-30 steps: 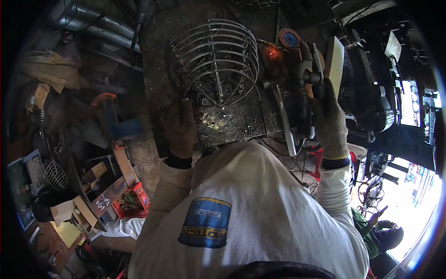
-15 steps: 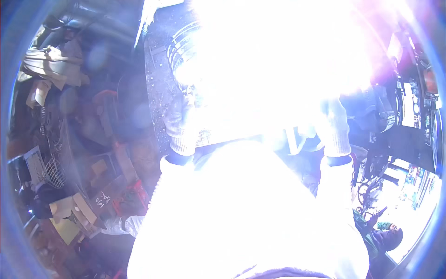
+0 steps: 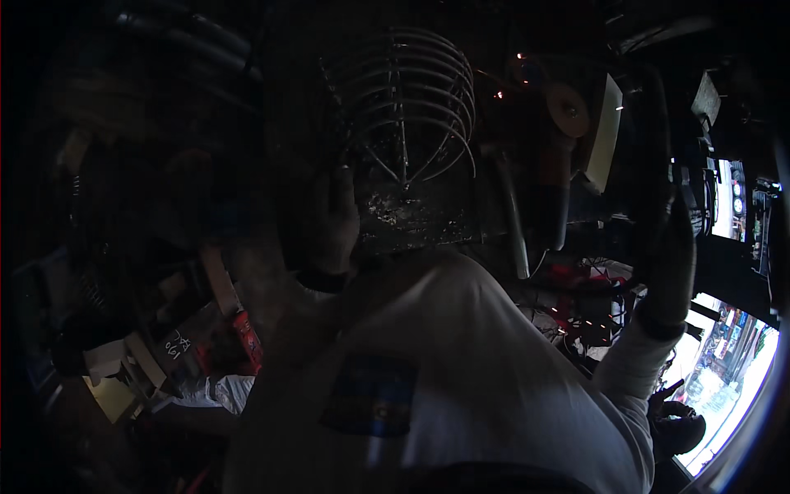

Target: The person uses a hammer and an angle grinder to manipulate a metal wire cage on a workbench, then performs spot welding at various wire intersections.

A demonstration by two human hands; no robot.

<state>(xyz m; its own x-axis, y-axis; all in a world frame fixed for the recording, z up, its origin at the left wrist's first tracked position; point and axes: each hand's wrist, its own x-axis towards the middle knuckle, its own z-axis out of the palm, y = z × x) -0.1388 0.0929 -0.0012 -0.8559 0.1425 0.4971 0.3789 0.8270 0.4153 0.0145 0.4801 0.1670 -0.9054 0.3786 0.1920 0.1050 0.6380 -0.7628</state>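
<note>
Wire cage (image 3: 401, 107), of curved metal ribs joined by a lengthwise spine, its straight rods converging toward the near end; placed on the far middle of a dark worktable (image 3: 428, 229), whose near surface is scattered with small bright debris. Left hand (image 3: 333, 218): found at the near left of the cage, fingers directed to the far side; whether anything is gripped cannot be told in the dimness. Right hand (image 3: 673, 251): found well to the right, apart from the cage, mostly in shadow; its grip, wide or narrow, cannot be told. Right of the cage are listed a hammer-like tool (image 3: 513, 218) with a pale straight handle, an angle grinder (image 3: 557, 185) with its disc to the far side, and a pale yellowish board (image 3: 606, 136) stood beside it. Small glowing sparks (image 3: 499, 95) are seen between cage and disc. On the near side, a white garment (image 3: 469, 354) is worn. At near left are noted a red crate (image 3: 248, 339) and an opened cardboard box (image 3: 144, 362); at near right, another person (image 3: 680, 432), darkly outlined against a bright opening (image 3: 728, 370).
</note>
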